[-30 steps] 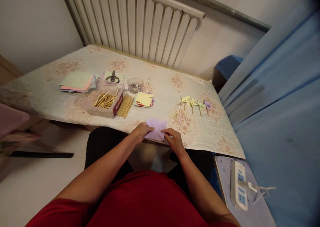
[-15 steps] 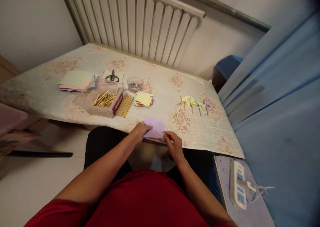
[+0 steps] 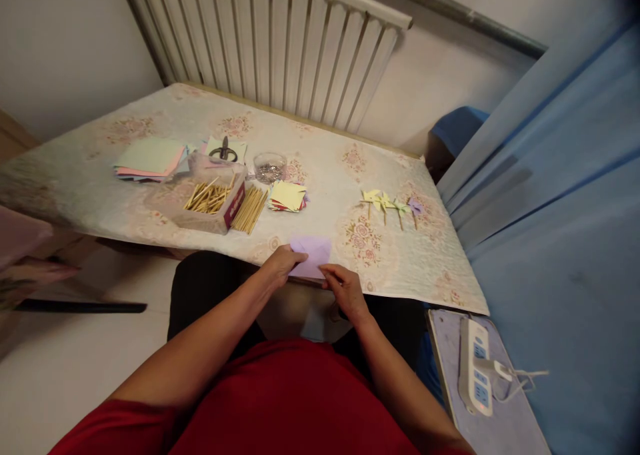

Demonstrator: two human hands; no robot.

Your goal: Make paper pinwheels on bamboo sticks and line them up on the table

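A square of purple paper point(image 3: 314, 253) is held at the table's front edge, with cut or crease lines faintly visible on it. My left hand point(image 3: 284, 263) grips its left side, thumb on top and fingers beneath. At the lower right corner, my right hand point(image 3: 345, 287) pinches the paper between thumb and forefinger. Beyond my hands lies a small stack of coloured paper squares point(image 3: 287, 196), yellow on top. Several finished paper pinwheels point(image 3: 384, 202) on sticks, in yellow, green and purple, lie to the right.
A plastic box point(image 3: 200, 223) of wooden sticks stands left, with more sticks point(image 3: 249, 209) beside it. Behind are a clear bowl of small metal pieces point(image 3: 270, 169), scissors point(image 3: 223, 151) and a large paper stack point(image 3: 150, 156). A power strip point(image 3: 475, 368) lies at lower right.
My right hand has moved slightly left along the purple paper's lower edge, from its right corner. My left hand keeps its grip.
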